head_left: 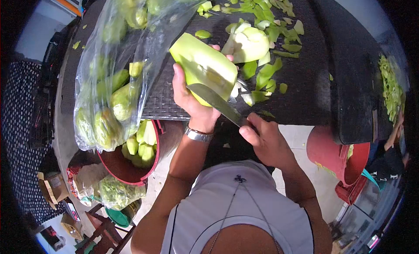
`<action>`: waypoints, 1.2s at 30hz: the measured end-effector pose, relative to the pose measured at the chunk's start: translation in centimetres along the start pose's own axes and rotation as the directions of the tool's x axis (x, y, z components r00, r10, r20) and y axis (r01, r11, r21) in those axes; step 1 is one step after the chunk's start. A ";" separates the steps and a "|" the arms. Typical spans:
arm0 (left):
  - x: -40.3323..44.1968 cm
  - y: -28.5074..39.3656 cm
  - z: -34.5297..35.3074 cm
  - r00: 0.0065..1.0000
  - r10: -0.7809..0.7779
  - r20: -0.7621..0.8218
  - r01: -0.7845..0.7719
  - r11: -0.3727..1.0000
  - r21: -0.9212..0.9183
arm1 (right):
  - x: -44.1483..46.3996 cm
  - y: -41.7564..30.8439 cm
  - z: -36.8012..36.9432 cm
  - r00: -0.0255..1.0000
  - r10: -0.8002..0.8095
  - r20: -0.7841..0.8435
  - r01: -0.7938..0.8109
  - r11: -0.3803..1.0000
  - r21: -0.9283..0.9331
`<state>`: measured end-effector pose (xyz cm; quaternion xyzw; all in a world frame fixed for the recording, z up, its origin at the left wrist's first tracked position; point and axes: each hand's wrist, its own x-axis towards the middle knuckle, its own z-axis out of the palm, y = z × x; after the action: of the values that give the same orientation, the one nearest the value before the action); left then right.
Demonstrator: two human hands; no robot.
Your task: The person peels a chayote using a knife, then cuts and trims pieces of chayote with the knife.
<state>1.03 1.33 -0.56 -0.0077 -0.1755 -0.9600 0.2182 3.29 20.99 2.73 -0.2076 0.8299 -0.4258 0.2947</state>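
My left hand (192,94) is wrapped around a peeled, pale green piece of what looks like green papaya (198,62). A shallow hollow shows in its cut face. In my right hand (264,136) is the handle of a kitchen knife (216,103), mostly covered by my fingers. The blade points up and left and lies across the lower edge of the papaya piece. Just beyond my left fingers sits another peeled pale piece (251,44) on the dark woven tabletop (170,105). Green peelings (266,75) are scattered around it.
A clear plastic bag (144,75) of whole green fruit covers the table's left side. Below it stands a red bucket (157,166) holding peeled pieces. Another red bucket (321,151) is at the right, beside a black chair back (353,101). A person's arm (395,134) shows far right.
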 end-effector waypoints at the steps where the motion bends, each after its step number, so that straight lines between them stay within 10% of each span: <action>1: 0.0 -0.1 0.0 1.000 0.009 0.024 -0.010 0.999 0.037 | 0.2 0.1 -0.1 1.000 0.015 0.015 -0.015 1.000 -0.005; 22: -4.2 -3.9 0.8 0.997 0.066 -0.027 -0.062 0.989 0.134 | 3.1 0.4 0.4 0.934 -0.237 -0.266 0.217 0.971 -0.103; 25: -3.5 -3.6 0.1 0.988 0.035 0.150 -0.051 0.993 0.106 | 3.3 -0.1 -0.3 0.936 -0.240 -0.256 0.248 0.969 0.002; 31: -2.6 -1.7 0.2 0.981 -0.048 0.186 -0.039 0.899 0.436 | 4.8 -0.2 0.1 0.859 -0.398 -0.321 0.450 0.887 0.102; 33: -2.4 -1.1 0.0 0.985 -0.070 0.158 -0.008 0.895 0.446 | 5.6 0.3 -2.3 0.979 -0.153 0.133 0.082 0.899 0.430; 35: -2.3 -0.5 -0.4 0.992 -0.100 0.075 0.059 0.903 0.426 | 5.4 1.0 -3.4 0.860 0.013 0.510 -0.368 0.708 0.603; 36: -2.1 -0.3 -0.1 0.993 -0.111 0.038 0.086 0.907 0.412 | 5.6 1.2 -3.5 0.885 -0.015 0.465 -0.354 0.627 0.694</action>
<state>2.77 2.45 -0.93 0.0181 -0.3794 -0.9109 0.1610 -3.31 20.38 1.66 -0.0703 0.5025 -0.6479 0.5682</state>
